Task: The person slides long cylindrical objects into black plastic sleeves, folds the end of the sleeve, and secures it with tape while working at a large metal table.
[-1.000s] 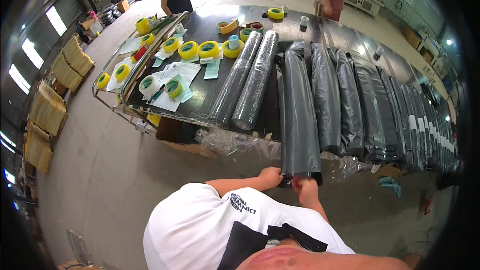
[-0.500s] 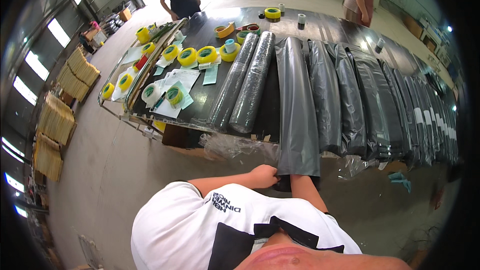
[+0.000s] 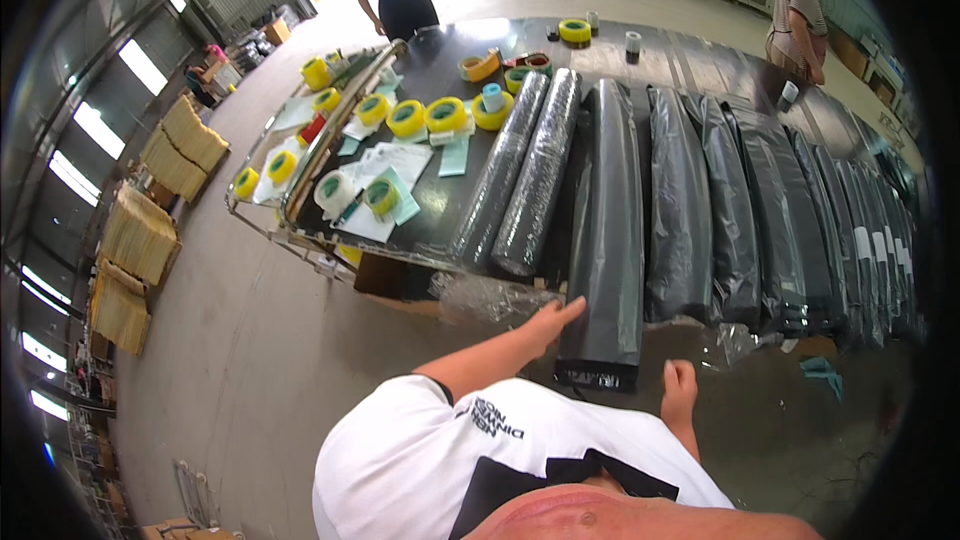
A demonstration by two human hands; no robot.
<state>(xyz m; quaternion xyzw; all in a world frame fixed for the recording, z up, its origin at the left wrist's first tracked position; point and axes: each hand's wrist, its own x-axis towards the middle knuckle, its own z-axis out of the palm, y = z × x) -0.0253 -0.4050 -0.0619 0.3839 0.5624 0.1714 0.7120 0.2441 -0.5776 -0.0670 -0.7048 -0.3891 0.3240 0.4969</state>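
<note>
A long dark grey plastic bag (image 3: 606, 250) lies lengthwise in front of me, its near end overhanging the table edge. That end shows a black band with pale print. At the bag's left side is my left hand (image 3: 550, 325), fingers stretched out and the foremost ones touching or very near the plastic. Off to the right of the bag's near end, my right hand (image 3: 679, 387) hangs apart from it with curled fingers and nothing visible in them. Left of the bag lie two dark rolls in clear film (image 3: 540, 175); to its right is another filled grey bag (image 3: 680, 205).
Several more grey bags (image 3: 780, 220) lie in a row along the right of the dark table (image 3: 430, 200). Yellow tape rolls (image 3: 445, 114) and papers (image 3: 370, 225) lie on the left. Crumpled clear film (image 3: 480, 295) hangs at the front edge. Two people stand beyond the table.
My right hand has come out of the bag's near end and moved right. My left hand has let go of that end and moved up along its left side. The view has shifted.
</note>
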